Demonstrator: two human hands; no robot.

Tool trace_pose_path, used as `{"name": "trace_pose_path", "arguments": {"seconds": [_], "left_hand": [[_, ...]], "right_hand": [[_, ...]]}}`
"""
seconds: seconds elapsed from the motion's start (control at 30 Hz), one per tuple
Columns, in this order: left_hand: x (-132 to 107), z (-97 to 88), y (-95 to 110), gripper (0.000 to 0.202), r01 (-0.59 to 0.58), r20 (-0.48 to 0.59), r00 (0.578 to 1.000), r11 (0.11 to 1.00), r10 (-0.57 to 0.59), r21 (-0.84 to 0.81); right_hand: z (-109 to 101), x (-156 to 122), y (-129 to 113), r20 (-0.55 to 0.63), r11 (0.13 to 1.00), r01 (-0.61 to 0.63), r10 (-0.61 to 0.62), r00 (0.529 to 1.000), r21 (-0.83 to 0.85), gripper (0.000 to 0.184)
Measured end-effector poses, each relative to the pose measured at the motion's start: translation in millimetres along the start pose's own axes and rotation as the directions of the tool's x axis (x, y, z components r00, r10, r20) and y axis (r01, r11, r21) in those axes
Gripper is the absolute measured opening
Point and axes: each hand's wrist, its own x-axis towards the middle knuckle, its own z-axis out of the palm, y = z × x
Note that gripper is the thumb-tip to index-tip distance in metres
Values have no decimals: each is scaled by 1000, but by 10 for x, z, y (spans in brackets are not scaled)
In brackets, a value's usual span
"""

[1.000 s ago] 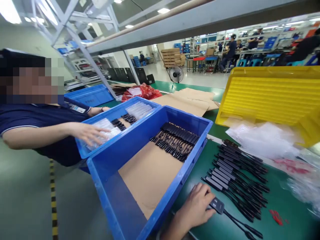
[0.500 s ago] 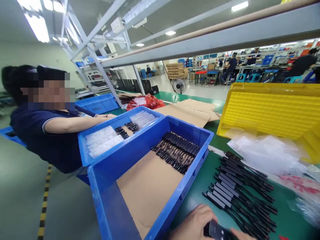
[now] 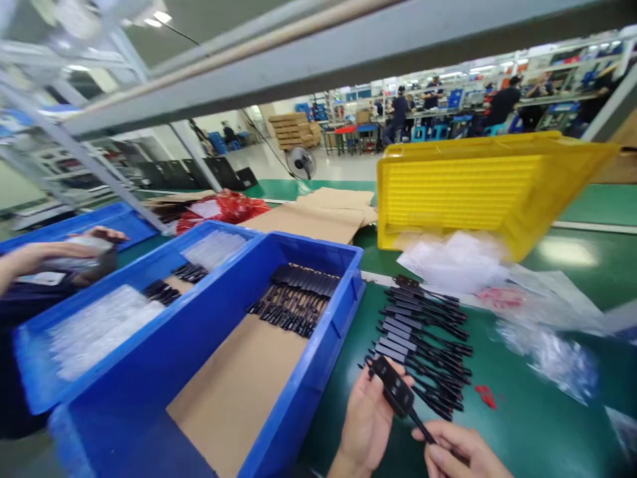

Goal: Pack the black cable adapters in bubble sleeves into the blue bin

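Note:
My left hand [image 3: 365, 425] cradles a black cable adapter [image 3: 393, 385] by its flat body, fingers curled round it. My right hand [image 3: 460, 451] pinches the adapter's thin cable just below. Both hands hover over the green table [image 3: 522, 425] at the bottom middle. Just beyond them lies a row of several identical black adapters [image 3: 423, 328]. To the left stands a blue bin [image 3: 298, 398] lined with cardboard, holding more black adapters [image 3: 296, 299] at its far end.
A second blue bin [image 3: 144, 265] with bagged parts sits further left, where a co-worker's hands [image 3: 74, 249] hold a small item. A tilted yellow bin [image 3: 478, 189] stands behind clear plastic bags [image 3: 458, 259]. More bags [image 3: 547, 345], flat cardboard [image 3: 323, 212] and a red bag [image 3: 223, 206] lie around.
My left hand lifted the adapter off the table and my right hand came in to hold its cable. The view swung right; the co-worker's hands left the bin.

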Motion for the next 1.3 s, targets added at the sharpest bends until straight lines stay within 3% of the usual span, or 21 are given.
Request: {"name": "trace_pose_path", "arguments": {"seconds": [0.13,0.2,0.3,0.37,0.5,0.6,0.73,0.9,1.03,1.23,1.3], "left_hand": [[-13,74,75,40,10,-36,999,998,-8,59],[-28,92,82,41,-1,-20,1000,990,4,140],[-77,116,48,41,-3,6,1000,966,1,259],[-128,140,15,41,11,17,1000,957,-17,290],[-225,179,-30,38,-21,50,999,949,5,316],[-285,173,-38,32,-59,40,998,951,49,304],[-375,148,-29,30,-83,64,996,959,68,272],[-468,123,-6,31,-94,96,993,961,71,259],[-500,99,18,32,-113,104,991,949,86,294],[-486,74,102,34,-116,47,993,939,106,323],[-493,71,126,35,-128,63,992,936,113,327]], "right_hand": [[-27,-79,-276,44,995,73,-76,996,65,42],[-77,-105,-352,-82,986,162,-164,983,-24,31],[-118,-129,-429,-300,952,248,-292,908,-177,20],[-100,-130,-496,-358,919,304,-380,853,-250,17],[-3,-76,-648,-344,792,443,-590,730,-419,18],[62,-32,-705,-296,712,459,-664,687,-532,21],[125,-45,-701,-286,671,424,-684,671,-609,23],[191,-91,-696,-272,667,432,-685,676,-607,23],[237,-101,-711,-267,654,466,-708,654,-596,24],[291,-157,-741,-196,693,525,-677,709,-493,20],[296,-171,-760,-208,702,546,-681,702,-457,19]]}}
